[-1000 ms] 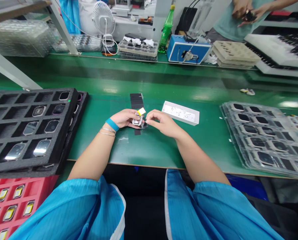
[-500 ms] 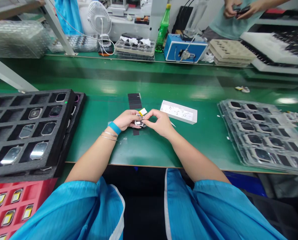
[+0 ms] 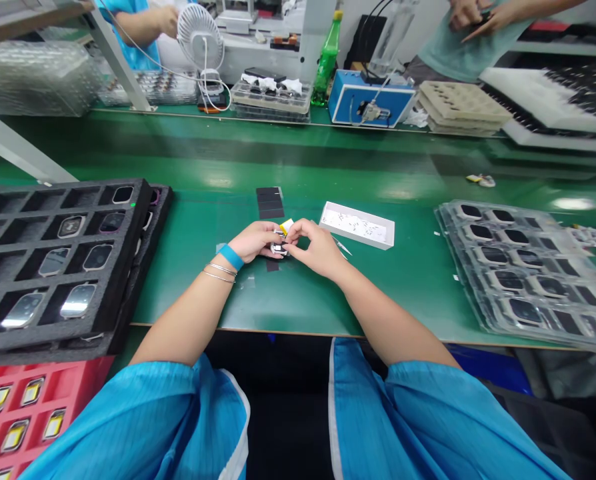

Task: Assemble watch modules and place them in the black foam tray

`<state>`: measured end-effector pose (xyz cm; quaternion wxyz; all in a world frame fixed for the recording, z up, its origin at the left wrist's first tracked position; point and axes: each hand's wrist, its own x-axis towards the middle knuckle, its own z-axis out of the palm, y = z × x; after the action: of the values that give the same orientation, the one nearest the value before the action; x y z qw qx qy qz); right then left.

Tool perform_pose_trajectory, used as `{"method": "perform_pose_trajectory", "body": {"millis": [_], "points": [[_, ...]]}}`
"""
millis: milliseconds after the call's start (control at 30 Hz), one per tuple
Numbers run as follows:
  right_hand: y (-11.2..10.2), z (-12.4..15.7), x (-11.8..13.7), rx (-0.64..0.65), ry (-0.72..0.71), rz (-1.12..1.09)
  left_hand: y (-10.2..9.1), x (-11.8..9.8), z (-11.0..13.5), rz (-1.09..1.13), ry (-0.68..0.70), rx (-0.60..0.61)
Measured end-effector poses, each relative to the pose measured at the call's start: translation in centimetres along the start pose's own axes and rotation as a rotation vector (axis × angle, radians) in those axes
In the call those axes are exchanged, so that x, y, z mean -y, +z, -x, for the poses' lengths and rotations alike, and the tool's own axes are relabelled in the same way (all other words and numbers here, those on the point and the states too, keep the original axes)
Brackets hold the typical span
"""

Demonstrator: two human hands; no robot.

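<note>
Above the green bench, my left hand (image 3: 256, 241) grips an opened smartwatch case (image 3: 278, 249) from its left side, between thumb and fingers. A yellow-edged battery (image 3: 287, 226) stands up at the case's far side, partly covered by my right fingers. My right hand (image 3: 318, 248) is closed, its thumb and index finger pinched at the case's right edge. The fingertips hide any small part between them. Pointed tweezers (image 3: 343, 247) show just right of my right hand; whether that hand holds them, I cannot tell.
A white box (image 3: 389, 235) of tiny parts lies beyond my right hand, and a black pad (image 3: 269, 202) beyond the left. Watch trays flank me: black foam (image 3: 103, 327) left, clear plastic (image 3: 483, 313) right. A red tray (image 3: 91, 377) sits lower left. Two people work across the bench.
My right fingers have shifted over the case and now cover more of the battery. More of the tweezers shows. Across the bench, a person's arm has appeared behind the fan.
</note>
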<state>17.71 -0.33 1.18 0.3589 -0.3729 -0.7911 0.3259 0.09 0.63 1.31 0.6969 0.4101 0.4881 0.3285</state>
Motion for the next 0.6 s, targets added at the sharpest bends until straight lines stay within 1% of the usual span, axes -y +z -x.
{"method": "perform_pose_trajectory", "body": {"millis": [167,467,533,600], "points": [[-0.01,0.01,0.13,-0.004,-0.031,0.075,0.29,-0.19,0.2,0.002,-0.009,-0.018],[0.21,0.0,0.47,0.009,-0.089,0.371,0.68,0.02,0.22,0.062,0.031,-0.051],[0.25,0.08,0.61,-0.013,-0.087,0.411,0.77,0.06,0.19,0.075,0.051,-0.068],[0.15,0.1,0.5,-0.06,-0.078,0.427,0.87,0.09,0.17,0.071,0.058,-0.082]]}}
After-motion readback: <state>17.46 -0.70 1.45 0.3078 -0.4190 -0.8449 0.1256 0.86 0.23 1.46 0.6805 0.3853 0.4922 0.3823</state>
